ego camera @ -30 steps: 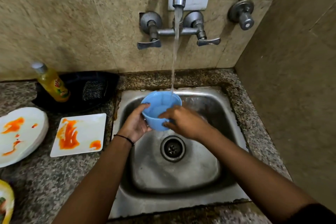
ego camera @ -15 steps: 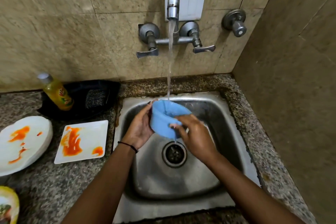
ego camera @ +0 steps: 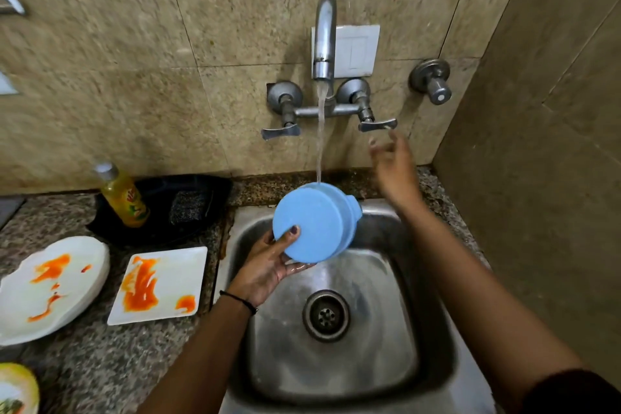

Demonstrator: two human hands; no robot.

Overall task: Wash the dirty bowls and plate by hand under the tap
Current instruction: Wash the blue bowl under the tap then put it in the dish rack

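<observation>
The blue bowl [ego camera: 314, 223] is held tipped, bottom up, by the left hand [ego camera: 268, 267] over the back left of the sink [ego camera: 426, 339], with tap [ego camera: 324, 40] water hitting its rim. The right hand [ego camera: 393, 165] is lifted with loose, empty fingers just under the right tap handle [ego camera: 376, 125]. A square plate [ego camera: 159, 284] and a round plate [ego camera: 50, 286], both smeared orange, are laid on the stone counter [ego camera: 100, 356] by the sink's left edge.

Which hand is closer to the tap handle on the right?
Right. The right hand hangs open just under that tap handle, while the left hand is lower down, holding the blue bowl.
</observation>
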